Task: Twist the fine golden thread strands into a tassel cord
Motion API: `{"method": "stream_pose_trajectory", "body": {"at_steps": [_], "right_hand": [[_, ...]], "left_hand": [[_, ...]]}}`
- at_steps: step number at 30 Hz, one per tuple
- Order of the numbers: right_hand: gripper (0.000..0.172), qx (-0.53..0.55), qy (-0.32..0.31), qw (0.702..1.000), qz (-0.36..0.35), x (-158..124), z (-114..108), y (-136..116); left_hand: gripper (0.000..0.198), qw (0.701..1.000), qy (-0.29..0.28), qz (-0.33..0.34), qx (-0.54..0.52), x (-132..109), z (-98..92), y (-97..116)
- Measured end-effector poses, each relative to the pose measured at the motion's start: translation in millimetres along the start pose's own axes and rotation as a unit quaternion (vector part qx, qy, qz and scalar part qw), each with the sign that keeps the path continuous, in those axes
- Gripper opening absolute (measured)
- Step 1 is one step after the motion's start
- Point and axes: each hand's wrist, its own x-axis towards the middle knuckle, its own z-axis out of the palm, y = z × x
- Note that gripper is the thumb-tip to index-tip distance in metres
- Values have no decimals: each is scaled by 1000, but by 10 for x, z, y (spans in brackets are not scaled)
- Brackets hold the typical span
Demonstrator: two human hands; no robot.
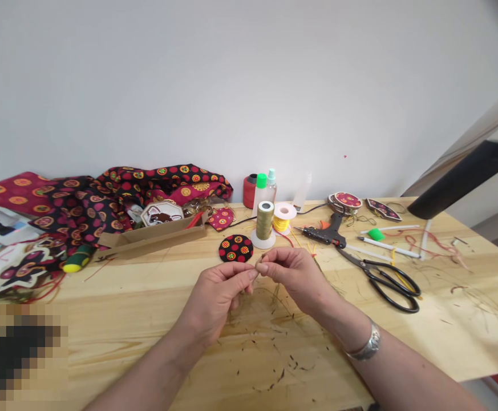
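My left hand and my right hand meet over the middle of the table, thumbs and forefingers pinched tip to tip. Between them is a thin olive thread, mostly hidden by the fingers. Fine strands hang below the hands. Just behind stand a spool of olive thread and a spool of yellow cord. A round black patterned fabric piece lies behind my left hand. To the right of my right hand are black-handled scissors, lying open, and a black glue gun.
Patterned cloth and a cardboard tray with trinkets fill the back left. Bottles, including a green-capped one, stand near the wall. Pens and red cord lie right, by a black cylinder. Thread scraps litter the wooden table.
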Motion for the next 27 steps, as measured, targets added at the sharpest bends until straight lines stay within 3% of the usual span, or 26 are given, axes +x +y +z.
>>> {"method": "stream_pose_trajectory", "body": {"at_steps": [14,27], "right_hand": [[14,-33,12,999,12,-4,-5,-15],[15,-85,19,996,-18,-9,6,2]], "left_hand": [[18,999,-36,-14,-1,-16,-10,39],[22,999,-28,8,33,-23,3,20]]}}
